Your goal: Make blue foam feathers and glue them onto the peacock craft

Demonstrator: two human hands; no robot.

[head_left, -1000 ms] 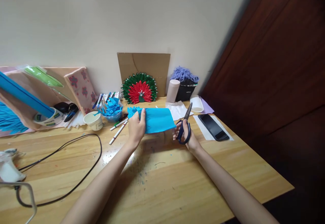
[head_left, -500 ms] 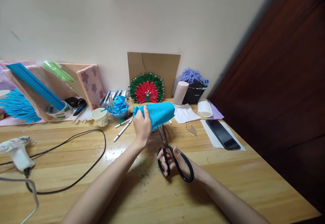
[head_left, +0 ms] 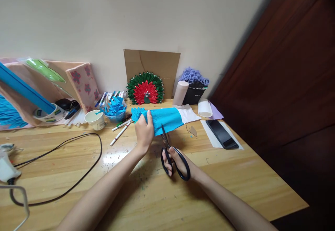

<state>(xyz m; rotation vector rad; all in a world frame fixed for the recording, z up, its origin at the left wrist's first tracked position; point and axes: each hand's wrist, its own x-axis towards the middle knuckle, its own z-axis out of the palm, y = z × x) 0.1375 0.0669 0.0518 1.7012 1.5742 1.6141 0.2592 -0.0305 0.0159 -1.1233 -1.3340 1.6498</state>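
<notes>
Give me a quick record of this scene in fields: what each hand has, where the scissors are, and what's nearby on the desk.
Left hand: pinches the folded blue paper above the wooden desk
Right hand: fingers through the black scissors handles
Scissor blades: at the paper's lower edge
Nearby: markers, paper cup, phone, black cable

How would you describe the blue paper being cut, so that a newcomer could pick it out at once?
Start at the cardboard sheet leaning on the wall, behind the red-and-green fan ornament. In front of it, the left hand grips a folded blue paper as the right hand brings black scissors to its lower edge. Unlike the small blue scraps in the bowl, it is one large piece.
</notes>
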